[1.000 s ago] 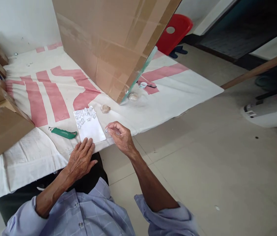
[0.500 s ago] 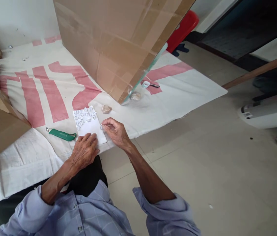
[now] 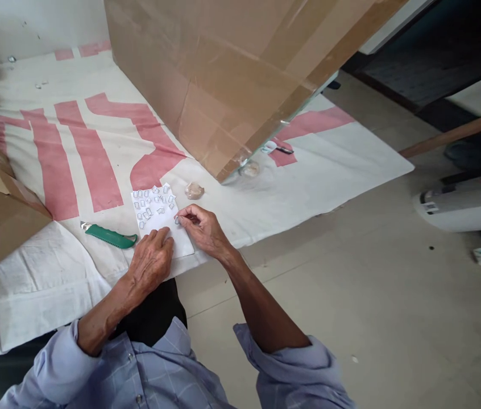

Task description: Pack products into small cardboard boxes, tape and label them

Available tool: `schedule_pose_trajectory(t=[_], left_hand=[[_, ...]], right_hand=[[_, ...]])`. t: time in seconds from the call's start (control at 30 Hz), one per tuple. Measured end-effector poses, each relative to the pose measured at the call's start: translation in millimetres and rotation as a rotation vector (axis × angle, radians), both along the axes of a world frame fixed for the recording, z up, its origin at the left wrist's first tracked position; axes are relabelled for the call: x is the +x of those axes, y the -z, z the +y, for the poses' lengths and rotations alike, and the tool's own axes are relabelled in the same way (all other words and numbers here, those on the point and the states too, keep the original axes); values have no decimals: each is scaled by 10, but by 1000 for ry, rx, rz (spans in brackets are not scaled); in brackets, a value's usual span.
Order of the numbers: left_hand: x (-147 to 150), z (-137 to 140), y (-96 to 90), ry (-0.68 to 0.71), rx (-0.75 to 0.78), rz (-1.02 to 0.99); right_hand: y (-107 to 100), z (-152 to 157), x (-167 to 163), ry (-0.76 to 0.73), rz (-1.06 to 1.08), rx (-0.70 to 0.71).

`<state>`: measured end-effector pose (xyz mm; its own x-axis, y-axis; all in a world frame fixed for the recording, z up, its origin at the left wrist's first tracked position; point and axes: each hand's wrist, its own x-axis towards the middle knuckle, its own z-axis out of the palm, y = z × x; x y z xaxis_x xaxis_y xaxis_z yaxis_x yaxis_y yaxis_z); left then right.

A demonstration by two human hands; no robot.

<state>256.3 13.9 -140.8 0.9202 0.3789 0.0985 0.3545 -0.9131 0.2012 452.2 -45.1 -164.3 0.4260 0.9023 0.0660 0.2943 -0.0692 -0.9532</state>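
Observation:
A white sheet of paper (image 3: 181,245) lies at the table's near edge, with several small dark-outlined rectangular pieces (image 3: 148,212) scattered over its far half. My left hand (image 3: 153,254) rests palm down on the sheet's near left part, fingers stretched out and holding nothing. Over the sheet's right edge, my right hand (image 3: 201,228) pinches one small dark-outlined piece (image 3: 177,220) between thumb and forefinger. Left of the sheet is a green utility knife (image 3: 111,236), its metal tip pointing left. Just beyond the sheet sits a small brown lump in clear wrap (image 3: 194,191).
A large taped cardboard box (image 3: 232,85) stands tilted at the back of the cloth-covered table (image 3: 266,218). Beside its lower corner lie a second wrapped lump (image 3: 249,168) and a dark pen-like object (image 3: 284,150). An open cardboard carton (image 3: 5,227) stands at the left.
My view has shifted, so the table things appear slightly moved. My right hand, still pinching the small piece, has come a little further over the sheet. My left hand stays on the paper.

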Motion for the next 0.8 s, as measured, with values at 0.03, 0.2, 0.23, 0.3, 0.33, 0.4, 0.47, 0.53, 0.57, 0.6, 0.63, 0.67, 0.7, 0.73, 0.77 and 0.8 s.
schedule_pose_trajectory(t=[0.03,0.2,0.23,0.3,0.33,0.4,0.47,0.53,0.57,0.6,0.63,0.67,0.7,0.73,0.77,0.8], left_hand=[[1,3,-2,-7,-10,0],[-29,-49,-10,24,-2,24],[-44,-71,-4,31,4,13],[-81,-118,17,31,5,-16],[-102,-140,30,29,-1,-31],[-142,-177,59,29,-20,-62],[-179,-202,88,34,-41,-89],[-208,-218,119,32,-50,-111],[-219,-223,137,30,-48,-122],[-227,-227,156,27,-44,-137],[-232,-229,176,23,-40,-153],[-236,-231,197,20,-40,-172],[-237,-233,219,19,-44,-189],[-237,-233,239,19,-51,-204],[-236,-233,258,18,-59,-215],[-234,-231,273,19,-68,-222]], right_hand=[[-4,6,1,-4,3,-5],[-74,51,-16,-26,12,-15],[-92,68,-33,-34,10,-15],[-117,116,-83,-56,0,-13],[-121,145,-115,-69,-12,-11],[-110,209,-180,-85,-47,-11],[-79,270,-233,-92,-84,-26],[-43,319,-266,-99,-115,-57],[-30,338,-277,-101,-132,-75],[-22,353,-285,-101,-152,-94],[-20,366,-291,-100,-175,-113],[-24,376,-298,-96,-200,-132],[-33,385,-305,-92,-225,-152],[-46,393,-314,-89,-250,-174],[-60,402,-323,-88,-273,-196],[-75,411,-334,-86,-295,-218]])
